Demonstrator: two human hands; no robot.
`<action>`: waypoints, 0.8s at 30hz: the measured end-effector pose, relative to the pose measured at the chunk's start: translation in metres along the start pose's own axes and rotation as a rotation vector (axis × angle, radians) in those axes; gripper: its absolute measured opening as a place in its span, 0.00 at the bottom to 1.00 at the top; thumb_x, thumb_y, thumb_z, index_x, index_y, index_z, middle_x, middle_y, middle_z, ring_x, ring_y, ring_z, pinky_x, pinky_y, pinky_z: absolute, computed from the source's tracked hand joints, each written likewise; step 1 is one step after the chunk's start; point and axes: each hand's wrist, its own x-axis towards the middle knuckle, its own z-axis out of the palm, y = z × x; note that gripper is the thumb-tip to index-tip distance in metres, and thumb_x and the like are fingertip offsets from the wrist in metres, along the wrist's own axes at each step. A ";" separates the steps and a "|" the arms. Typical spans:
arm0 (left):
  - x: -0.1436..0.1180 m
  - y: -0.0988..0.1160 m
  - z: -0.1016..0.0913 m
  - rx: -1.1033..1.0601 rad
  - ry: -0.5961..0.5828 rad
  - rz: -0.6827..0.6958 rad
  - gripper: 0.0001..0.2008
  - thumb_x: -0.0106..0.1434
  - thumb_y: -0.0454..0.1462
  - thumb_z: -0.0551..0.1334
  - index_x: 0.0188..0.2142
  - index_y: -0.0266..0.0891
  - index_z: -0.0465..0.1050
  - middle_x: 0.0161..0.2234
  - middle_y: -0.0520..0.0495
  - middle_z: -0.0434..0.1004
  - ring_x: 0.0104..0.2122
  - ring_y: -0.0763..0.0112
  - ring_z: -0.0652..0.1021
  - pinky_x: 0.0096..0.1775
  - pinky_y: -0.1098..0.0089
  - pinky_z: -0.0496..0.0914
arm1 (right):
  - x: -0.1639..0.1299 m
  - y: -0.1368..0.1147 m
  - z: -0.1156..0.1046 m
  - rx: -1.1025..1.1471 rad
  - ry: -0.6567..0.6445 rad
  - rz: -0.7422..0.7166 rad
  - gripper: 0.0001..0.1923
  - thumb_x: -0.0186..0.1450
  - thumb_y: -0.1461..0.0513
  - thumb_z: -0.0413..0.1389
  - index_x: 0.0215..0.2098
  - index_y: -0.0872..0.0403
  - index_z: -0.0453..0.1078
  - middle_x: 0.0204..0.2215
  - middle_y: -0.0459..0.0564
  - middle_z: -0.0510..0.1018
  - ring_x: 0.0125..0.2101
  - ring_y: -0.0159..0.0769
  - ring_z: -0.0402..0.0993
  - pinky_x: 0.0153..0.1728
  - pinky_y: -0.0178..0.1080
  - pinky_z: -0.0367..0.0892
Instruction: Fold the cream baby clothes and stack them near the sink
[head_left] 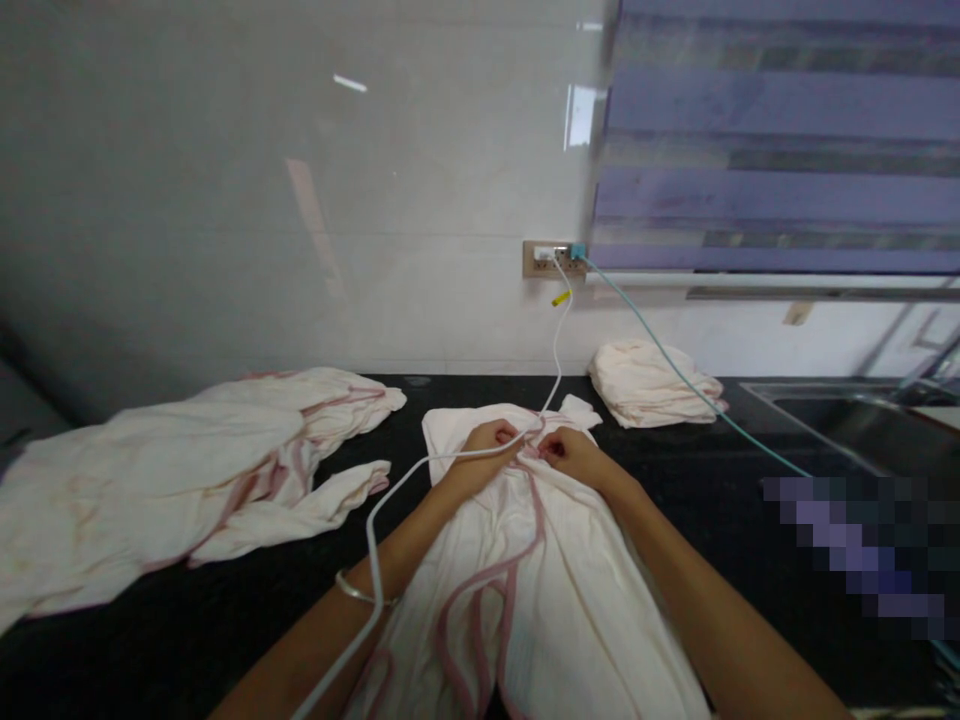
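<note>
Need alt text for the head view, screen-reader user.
A person's right hand pinches the pink-trimmed cream cloth garment on a black countertop, the left hand curled close by. A long white cord from a beige wall socket crosses in front of the left forearm. Crumpled cream cloth lies left; folded cream cloth sits right.

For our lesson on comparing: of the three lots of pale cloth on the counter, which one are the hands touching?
The middle cloth: left hand and right hand both touch it. No hand touches the left heap or right bundle.
</note>
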 end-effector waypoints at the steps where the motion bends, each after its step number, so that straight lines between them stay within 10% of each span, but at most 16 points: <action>1: 0.001 -0.001 0.001 -0.081 -0.031 -0.021 0.24 0.54 0.56 0.70 0.31 0.36 0.72 0.25 0.50 0.74 0.23 0.73 0.70 0.25 0.74 0.59 | 0.000 -0.001 0.000 0.007 -0.014 -0.010 0.09 0.61 0.66 0.57 0.34 0.56 0.81 0.30 0.49 0.83 0.30 0.34 0.73 0.33 0.33 0.62; 12: -0.006 0.013 0.004 -0.255 -0.155 -0.090 0.27 0.53 0.58 0.71 0.30 0.35 0.71 0.23 0.53 0.70 0.20 0.79 0.66 0.23 0.76 0.54 | 0.006 -0.007 0.025 0.202 0.012 0.044 0.07 0.62 0.64 0.55 0.30 0.55 0.75 0.27 0.47 0.79 0.28 0.33 0.71 0.32 0.34 0.62; 18: -0.001 0.001 0.005 -0.239 -0.104 -0.113 0.30 0.50 0.61 0.72 0.31 0.37 0.69 0.21 0.55 0.69 0.19 0.79 0.66 0.22 0.76 0.55 | 0.002 -0.014 0.033 0.176 0.338 -0.012 0.05 0.69 0.59 0.49 0.36 0.50 0.65 0.28 0.46 0.75 0.30 0.36 0.71 0.33 0.36 0.62; 24: -0.001 -0.004 0.004 -0.190 -0.090 -0.108 0.31 0.54 0.63 0.67 0.29 0.37 0.68 0.19 0.56 0.66 0.17 0.81 0.62 0.21 0.76 0.52 | -0.001 -0.025 0.030 0.272 0.402 -0.018 0.05 0.68 0.57 0.50 0.37 0.50 0.62 0.25 0.43 0.73 0.26 0.35 0.71 0.30 0.36 0.61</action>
